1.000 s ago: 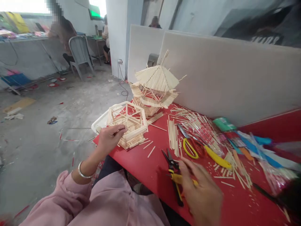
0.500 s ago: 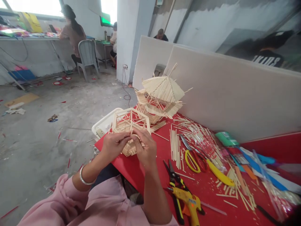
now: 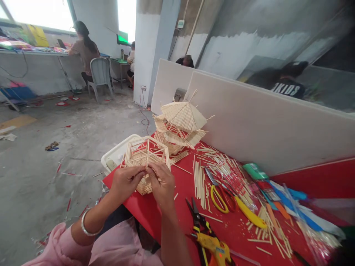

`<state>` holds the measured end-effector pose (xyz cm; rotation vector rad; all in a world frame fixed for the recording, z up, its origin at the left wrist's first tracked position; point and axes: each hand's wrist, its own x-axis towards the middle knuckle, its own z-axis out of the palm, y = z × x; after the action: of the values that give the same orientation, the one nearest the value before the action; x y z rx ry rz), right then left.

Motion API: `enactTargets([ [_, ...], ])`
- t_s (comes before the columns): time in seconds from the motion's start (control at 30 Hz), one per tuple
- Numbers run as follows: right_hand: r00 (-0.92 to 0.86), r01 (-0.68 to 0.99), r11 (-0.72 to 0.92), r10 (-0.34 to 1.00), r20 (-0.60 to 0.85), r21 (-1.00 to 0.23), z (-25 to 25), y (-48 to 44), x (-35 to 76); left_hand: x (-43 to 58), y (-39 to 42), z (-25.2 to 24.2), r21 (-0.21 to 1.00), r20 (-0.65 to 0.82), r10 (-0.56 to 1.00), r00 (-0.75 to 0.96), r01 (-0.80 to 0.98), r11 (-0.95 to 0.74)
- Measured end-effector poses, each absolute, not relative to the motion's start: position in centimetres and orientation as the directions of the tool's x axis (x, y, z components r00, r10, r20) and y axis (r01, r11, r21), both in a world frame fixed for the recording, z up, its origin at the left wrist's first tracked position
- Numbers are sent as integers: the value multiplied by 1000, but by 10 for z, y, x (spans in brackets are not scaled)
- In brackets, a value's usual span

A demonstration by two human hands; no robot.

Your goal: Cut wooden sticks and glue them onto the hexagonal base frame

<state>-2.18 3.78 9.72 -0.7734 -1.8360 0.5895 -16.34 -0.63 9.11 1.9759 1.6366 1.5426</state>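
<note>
A hexagonal frame of thin wooden sticks, with spokes meeting in its middle, stands at the corner of the red table. My left hand and my right hand meet at its near side, thumbs and fingertips pinched together on a stick of the frame. The fingers hide the exact spot of contact and part of the frame's lower body. Just behind it stands a pagoda-like stick model with tiered, sloping roofs.
Loose sticks, yellow-handled scissors, black-and-yellow cutters and a yellow glue gun lie on the red table. White boards border the far side. A white tray sits left. Other people sit farther off.
The whole view has shifted, so things appear lower and further left. Both hands stay pinched together at the frame's near side, with little visible change in their grip.
</note>
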Motion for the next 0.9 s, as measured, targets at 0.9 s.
enactTargets([
  [0.9, -264, 248, 730, 683, 681, -636, 93, 40, -22, -166, -9, 83, 629, 619, 782, -79, 646, -432],
])
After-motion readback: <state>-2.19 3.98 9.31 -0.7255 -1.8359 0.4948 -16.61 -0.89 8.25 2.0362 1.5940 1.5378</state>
